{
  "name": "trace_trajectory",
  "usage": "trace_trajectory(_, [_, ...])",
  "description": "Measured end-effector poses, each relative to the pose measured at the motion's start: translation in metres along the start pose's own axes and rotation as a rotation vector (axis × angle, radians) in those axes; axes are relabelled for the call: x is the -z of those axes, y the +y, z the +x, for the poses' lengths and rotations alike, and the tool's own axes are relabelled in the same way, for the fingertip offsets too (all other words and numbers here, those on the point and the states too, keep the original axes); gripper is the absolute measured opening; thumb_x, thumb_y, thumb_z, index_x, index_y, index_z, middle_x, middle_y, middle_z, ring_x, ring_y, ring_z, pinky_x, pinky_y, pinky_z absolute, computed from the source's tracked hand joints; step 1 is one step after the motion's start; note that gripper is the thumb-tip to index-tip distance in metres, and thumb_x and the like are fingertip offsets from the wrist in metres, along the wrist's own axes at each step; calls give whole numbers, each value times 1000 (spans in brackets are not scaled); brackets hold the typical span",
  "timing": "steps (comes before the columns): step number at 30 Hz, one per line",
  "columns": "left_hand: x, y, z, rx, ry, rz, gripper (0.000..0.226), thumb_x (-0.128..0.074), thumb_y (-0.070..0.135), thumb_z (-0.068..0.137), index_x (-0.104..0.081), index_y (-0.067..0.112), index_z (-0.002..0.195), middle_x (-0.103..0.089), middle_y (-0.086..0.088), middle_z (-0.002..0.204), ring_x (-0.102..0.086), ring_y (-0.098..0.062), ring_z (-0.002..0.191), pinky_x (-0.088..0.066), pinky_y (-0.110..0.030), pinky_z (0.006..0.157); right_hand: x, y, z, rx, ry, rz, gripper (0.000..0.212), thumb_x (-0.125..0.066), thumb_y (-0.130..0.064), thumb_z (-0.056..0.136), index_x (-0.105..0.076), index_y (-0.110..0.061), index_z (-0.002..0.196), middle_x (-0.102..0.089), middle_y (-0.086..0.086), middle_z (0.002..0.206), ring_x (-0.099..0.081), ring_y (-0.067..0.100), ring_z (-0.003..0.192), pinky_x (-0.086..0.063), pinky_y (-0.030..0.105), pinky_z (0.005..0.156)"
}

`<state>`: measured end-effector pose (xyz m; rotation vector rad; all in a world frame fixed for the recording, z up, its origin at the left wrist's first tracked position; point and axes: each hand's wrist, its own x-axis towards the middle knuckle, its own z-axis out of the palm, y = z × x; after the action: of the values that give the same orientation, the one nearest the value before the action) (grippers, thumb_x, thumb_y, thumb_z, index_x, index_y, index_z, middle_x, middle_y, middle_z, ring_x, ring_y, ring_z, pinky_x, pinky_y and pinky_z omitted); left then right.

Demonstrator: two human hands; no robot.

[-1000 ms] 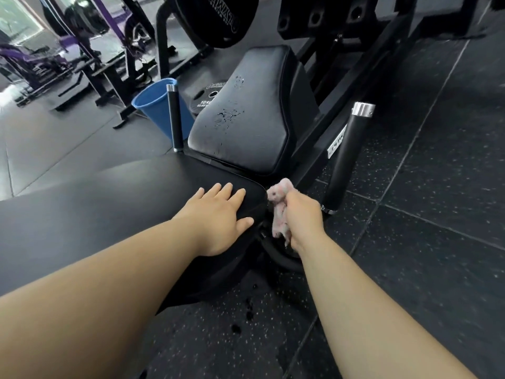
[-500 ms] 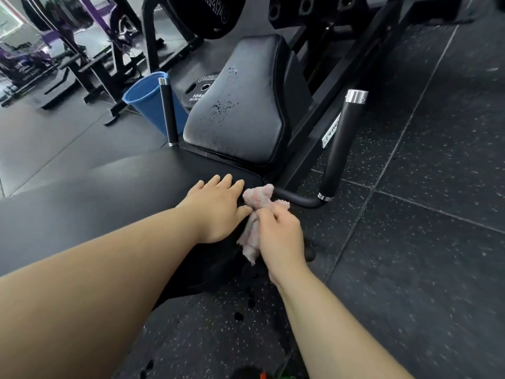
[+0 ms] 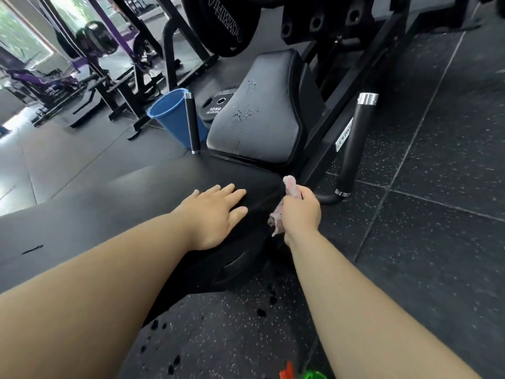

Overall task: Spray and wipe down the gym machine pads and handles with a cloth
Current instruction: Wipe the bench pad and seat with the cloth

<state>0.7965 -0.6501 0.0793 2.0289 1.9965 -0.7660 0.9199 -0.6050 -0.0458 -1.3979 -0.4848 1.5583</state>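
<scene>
The left fingers (image 3: 232, 192) are held straight and slightly spread, laid flat on the long pad (image 3: 131, 195) near its far right corner. The left hand (image 3: 216, 212) is rested palm-down there, with the thumb set apart toward the pad's right edge. The right fingers (image 3: 307, 190) are curled tight round a bunched pink cloth (image 3: 290, 184) — one end is seen above the right hand (image 3: 300, 212), the other hangs out below it. The cloth is held just beside the long pad's far right corner, between that pad and the foot of the right handle (image 3: 355, 143); whether it touches the pad's side cannot be told.

Past the corner the seat pad (image 3: 262, 116) is tilted upward, with droplets scattered over its face. The left handle (image 3: 192, 124) is seen upright at the long pad's far edge, and a blue bucket (image 3: 169, 116) and a weight plate (image 3: 218, 105) are set behind it on the floor (image 3: 437, 242). Dark wet spots are scattered on the floor beneath the forearms. A green-and-red object (image 3: 300, 374) is cut off at the bottom edge.
</scene>
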Motion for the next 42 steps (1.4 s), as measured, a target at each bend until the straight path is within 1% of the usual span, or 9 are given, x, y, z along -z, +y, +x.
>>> trace_trajectory(7, [-3, -1, 5, 8, 25, -16, 55, -19, 45, 106, -11, 28, 158, -5, 4, 166, -3, -21, 153, -6, -48, 123, -13, 44, -61, 244, -78, -62, 22, -54, -30, 75, -67, -27, 93, -69, -4, 102, -65, 18, 95, -53, 42, 90])
trace_trajectory(11, [-2, 1, 3, 16, 14, -82, 53, -18, 41, 107, -12, 29, 158, -4, 6, 166, 0, -18, 153, -2, -46, 123, 17, 30, -36, 240, -53, -46, 13, -62, -15, 83, -65, -27, 81, -69, -4, 77, -65, 17, 76, -56, 42, 78])
trace_trajectory(13, [-1, -1, 3, 13, 23, -103, 52, -18, 40, 107, -13, 30, 158, -4, 6, 166, 0, -17, 153, -2, -45, 123, 30, 18, -14, 193, 88, -10, 14, -61, -15, 84, -63, -29, 84, -69, -5, 83, -68, 20, 83, -57, 39, 77])
trace_trajectory(20, [-1, -2, 5, -6, 8, -137, 52, -19, 39, 107, -13, 30, 158, -3, 8, 165, 0, -17, 152, -3, -44, 123, -9, 14, -25, 106, -48, 63, 8, -67, -40, 85, -64, -32, 85, -62, 1, 75, -57, 22, 69, -53, 41, 70])
trace_trajectory(23, [-3, -5, 9, -21, 18, -152, 52, -20, 40, 107, -16, 29, 158, -6, 8, 165, -2, -19, 153, -4, -47, 123, -20, 28, -63, 188, -55, 99, 13, -64, -23, 83, -67, -35, 88, -68, -6, 89, -63, 16, 82, -55, 42, 83])
trace_trajectory(27, [0, -6, 8, -14, 106, -283, 45, -31, 33, 107, -37, 28, 151, -27, 9, 161, -18, -14, 150, -11, -32, 121, -6, 42, -79, 221, -243, 39, 31, -60, -7, 81, -69, -35, 91, -71, -5, 98, -65, 14, 88, -53, 33, 83])
trace_trajectory(30, [3, -7, -2, 24, 236, -359, 37, -43, 26, 103, -57, 29, 137, -49, 11, 147, -40, -13, 139, -25, -24, 112, 13, 37, -62, 123, -130, 79, 19, -59, -9, 85, -65, -27, 89, -71, 2, 86, -65, 19, 76, -54, 36, 68])
trace_trajectory(36, [-6, -12, -21, -26, 16, -19, 56, -28, 45, 105, -10, 35, 157, -4, 11, 165, -5, -16, 152, -9, -47, 123, 18, 15, -15, -36, 5, 77, 7, -56, -29, 97, -58, -29, 90, -65, -3, 84, -64, 14, 73, -52, 23, 60])
trace_trajectory(42, [-13, -15, -16, -58, 91, 29, 55, -25, 44, 105, -11, 33, 157, -8, 11, 165, -8, -16, 152, -14, -48, 122, -9, 8, -16, -235, -56, 41, 50, -39, -55, 100, -64, -12, 105, -66, 17, 70, -58, 25, 44, -42, 23, 39])
